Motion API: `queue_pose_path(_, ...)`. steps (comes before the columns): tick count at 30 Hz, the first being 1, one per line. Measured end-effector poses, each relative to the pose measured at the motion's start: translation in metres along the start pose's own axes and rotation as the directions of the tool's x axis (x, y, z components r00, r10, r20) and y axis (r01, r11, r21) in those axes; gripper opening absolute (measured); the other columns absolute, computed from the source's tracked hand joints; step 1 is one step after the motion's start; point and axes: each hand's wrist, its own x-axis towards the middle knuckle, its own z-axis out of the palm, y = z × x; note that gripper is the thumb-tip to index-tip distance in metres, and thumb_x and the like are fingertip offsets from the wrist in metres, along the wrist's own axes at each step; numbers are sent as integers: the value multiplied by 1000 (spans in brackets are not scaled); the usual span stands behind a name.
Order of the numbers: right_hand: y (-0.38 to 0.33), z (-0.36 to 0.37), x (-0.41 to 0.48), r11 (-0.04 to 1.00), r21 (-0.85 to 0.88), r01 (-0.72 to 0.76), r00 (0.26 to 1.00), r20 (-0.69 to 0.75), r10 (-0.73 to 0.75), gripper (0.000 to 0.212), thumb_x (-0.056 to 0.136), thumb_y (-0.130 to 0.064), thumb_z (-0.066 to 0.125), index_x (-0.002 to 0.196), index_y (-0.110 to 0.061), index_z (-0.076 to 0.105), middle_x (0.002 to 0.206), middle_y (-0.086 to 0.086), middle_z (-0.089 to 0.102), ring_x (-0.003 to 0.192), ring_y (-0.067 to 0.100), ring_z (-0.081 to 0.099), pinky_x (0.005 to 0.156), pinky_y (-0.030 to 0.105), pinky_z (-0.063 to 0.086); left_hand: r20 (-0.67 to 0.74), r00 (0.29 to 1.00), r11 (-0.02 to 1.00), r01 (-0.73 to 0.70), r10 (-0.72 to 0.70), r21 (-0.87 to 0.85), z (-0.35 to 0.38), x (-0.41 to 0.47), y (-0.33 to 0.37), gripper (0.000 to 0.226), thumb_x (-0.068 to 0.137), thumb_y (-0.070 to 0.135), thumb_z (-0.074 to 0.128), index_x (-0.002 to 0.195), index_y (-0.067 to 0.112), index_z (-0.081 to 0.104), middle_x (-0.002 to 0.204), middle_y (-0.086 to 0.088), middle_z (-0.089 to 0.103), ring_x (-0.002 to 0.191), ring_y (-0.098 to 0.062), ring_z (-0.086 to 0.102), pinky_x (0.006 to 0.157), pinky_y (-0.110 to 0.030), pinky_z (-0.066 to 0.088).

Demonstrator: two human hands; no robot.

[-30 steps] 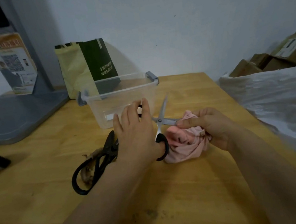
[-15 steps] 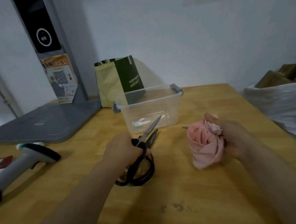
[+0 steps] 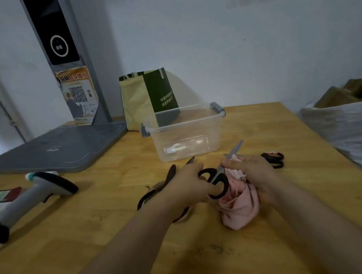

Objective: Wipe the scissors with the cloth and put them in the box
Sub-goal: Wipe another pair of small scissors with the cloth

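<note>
Left hand [image 3: 187, 185] grips scissors [image 3: 218, 175], right hand [image 3: 254, 171] pinches cloth [image 3: 240, 210] round the blade: wiping underway, box [image 3: 186, 134] to come.

Scissors [image 3: 223, 179] — black handles, silver blades. Cloth [image 3: 241, 210]: plain pink. Box [image 3: 187, 140]: clear plastic, grey latches. Counter [image 3: 95, 222]: yellow-tan wood grain. Bag [image 3: 147, 98] — pale yellow and dark green panels, white lettering. Scanner [image 3: 48, 187]: light grey, black head. Second scissors [image 3: 274, 161], at right: black handles.

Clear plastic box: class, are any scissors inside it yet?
No, the clear plastic box holds no scissors; the left hand grips the black-handled steel scissors outside it.
</note>
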Motion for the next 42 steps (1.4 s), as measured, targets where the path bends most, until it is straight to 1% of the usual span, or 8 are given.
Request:
queue_pose_path(4, 3, 5, -2, 1000, 12, -28, 994, 104, 26, 19, 82, -13, 68, 89, 5, 69, 81, 20, 72, 64, 26, 69, 62, 33, 59, -165, 963, 838, -91, 211, 538, -5, -5, -7, 31, 82, 29, 67, 106, 9, 62, 96, -6, 62, 85, -21, 57, 61, -29, 41)
queue_pose_path(14, -17, -25, 3, 997, 76, -23, 992, -118, 32, 30, 79, -26, 73, 95, 0, 71, 89, 19, 71, 76, 30, 69, 67, 36, 57, -373, 920, 723, 338, -120, 602, -43, -6, -35, 30, 94, 27, 53, 70, 16, 39, 71, 0, 43, 60, -11, 41, 48, -22, 30)
queue_pose_path(19, -30, -50, 3, 997, -75, -30, 942, -335, 3, 18, 76, -8, 75, 87, 4, 68, 89, 17, 65, 66, 27, 60, 60, 31, 52, -384, 918, 731, 195, 99, 654, -23, 7, -16, 17, 94, 26, 46, 81, 16, 45, 87, -1, 47, 87, -20, 51, 66, -30, 41)
queue_pose_path(25, -27, -78, 16, 806, -583, -101, 911, -381, -161, 37, 87, -3, 57, 124, -2, 59, 85, 8, 61, 75, 20, 58, 77, 34, 48, -195, 981, 990, 24, 3, 137, 30, 45, 24, 10, 87, 9, 54, 86, 18, 58, 91, -6, 52, 81, -20, 52, 71, -29, 41)
queue_pose_path(28, -24, -82, 27, 616, -776, -133, 939, -298, -172, 47, 91, -5, 50, 137, -6, 46, 133, 15, 52, 111, 28, 55, 92, 37, 47, -63, 983, 928, 138, -170, -345, 52, 61, 43, 23, 87, -3, 53, 70, 11, 48, 73, -8, 49, 65, -19, 50, 73, -34, 49)
queue_pose_path(30, -20, -84, 33, 495, -857, -142, 956, -249, -157, 45, 91, -5, 46, 136, -7, 47, 130, 16, 53, 104, 29, 57, 86, 37, 49, 9, 965, 824, 229, -262, -518, 64, 69, 50, 14, 90, -3, 52, 78, 4, 51, 78, -13, 54, 71, -23, 55, 78, -33, 52)
queue_pose_path(35, -13, -86, 37, 210, -962, -172, 969, -204, -137, 14, 89, -13, 49, 88, -12, 63, 70, 6, 54, 65, 23, 52, 56, 28, 39, 83, 945, 738, 299, -315, -605, 81, 85, 49, 11, 90, -3, 50, 80, 3, 51, 87, -16, 51, 80, -27, 49, 71, -33, 44)
queue_pose_path(42, -16, -73, 29, 33, -986, -166, 966, -169, -195, 33, 93, -25, 48, 62, -24, 35, 66, 0, 49, 56, 15, 45, 49, 24, 31, 102, 950, 680, 284, -296, -676, 79, 83, 37, 6, 90, -3, 51, 96, -3, 50, 105, -26, 58, 92, -33, 62, 62, -32, 54)
